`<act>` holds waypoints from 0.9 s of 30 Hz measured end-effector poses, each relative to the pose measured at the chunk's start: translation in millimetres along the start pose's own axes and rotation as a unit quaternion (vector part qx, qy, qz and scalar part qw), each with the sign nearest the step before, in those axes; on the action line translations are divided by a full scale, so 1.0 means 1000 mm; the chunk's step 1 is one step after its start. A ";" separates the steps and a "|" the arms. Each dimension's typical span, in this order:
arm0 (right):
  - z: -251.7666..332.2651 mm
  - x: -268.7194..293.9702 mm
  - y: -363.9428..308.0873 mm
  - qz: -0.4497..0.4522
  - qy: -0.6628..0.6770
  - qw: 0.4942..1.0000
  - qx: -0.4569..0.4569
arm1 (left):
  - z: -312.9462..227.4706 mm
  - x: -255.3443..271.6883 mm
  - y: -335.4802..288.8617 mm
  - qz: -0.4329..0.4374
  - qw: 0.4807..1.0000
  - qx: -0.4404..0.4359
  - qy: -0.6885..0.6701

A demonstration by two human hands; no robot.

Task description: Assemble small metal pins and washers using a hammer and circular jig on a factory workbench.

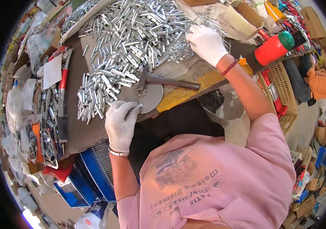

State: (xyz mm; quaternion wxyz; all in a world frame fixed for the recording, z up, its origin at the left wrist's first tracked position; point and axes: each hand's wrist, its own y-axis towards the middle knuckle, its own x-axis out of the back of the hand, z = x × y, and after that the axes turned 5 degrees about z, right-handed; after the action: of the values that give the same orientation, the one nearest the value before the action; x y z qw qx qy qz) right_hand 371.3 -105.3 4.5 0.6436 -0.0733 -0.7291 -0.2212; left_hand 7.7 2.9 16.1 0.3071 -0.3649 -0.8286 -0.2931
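Note:
My left hand, in a white glove, is closed at the bench's near edge. Its thumb and fingertips pinch a small shiny metal piece over a round grey metal disc. On the disc's far side lies a hammer, its handle pointing right. My right hand, also gloved, reaches to the right edge of the metal parts. Its fingers are bent together beside a heap of fine pins; whatever they hold is hidden. A big pile of short silver metal tubes spreads across the bench.
A red bottle with a green end lies at the right. Beyond stands an open cardboard box. Red-handled tools and plastic bags crowd the left. Below are blue crates; a yellow crate stands right, near a seated person.

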 end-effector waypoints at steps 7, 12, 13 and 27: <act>0.060 0.035 -0.033 -0.023 0.499 0.866 -0.020 | 0.009 -0.003 0.001 -0.001 1.000 -0.005 -0.021; 0.136 0.034 -0.068 0.172 0.756 0.631 -0.033 | 0.015 -0.010 0.003 -0.006 0.996 0.014 -0.083; 0.139 0.034 -0.071 0.177 0.678 0.714 -0.012 | 0.017 -0.010 0.001 -0.007 0.997 0.018 -0.081; 0.140 0.024 -0.078 -0.029 0.193 0.963 0.186 | 0.022 -0.008 -0.002 -0.020 0.999 -0.013 -0.048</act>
State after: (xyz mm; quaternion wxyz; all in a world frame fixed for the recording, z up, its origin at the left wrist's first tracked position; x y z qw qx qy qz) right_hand 210.3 -120.5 -0.6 0.7678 0.1133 -0.6208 -0.1103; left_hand 4.0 13.5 -4.4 0.2561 -0.3660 -0.8459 -0.2915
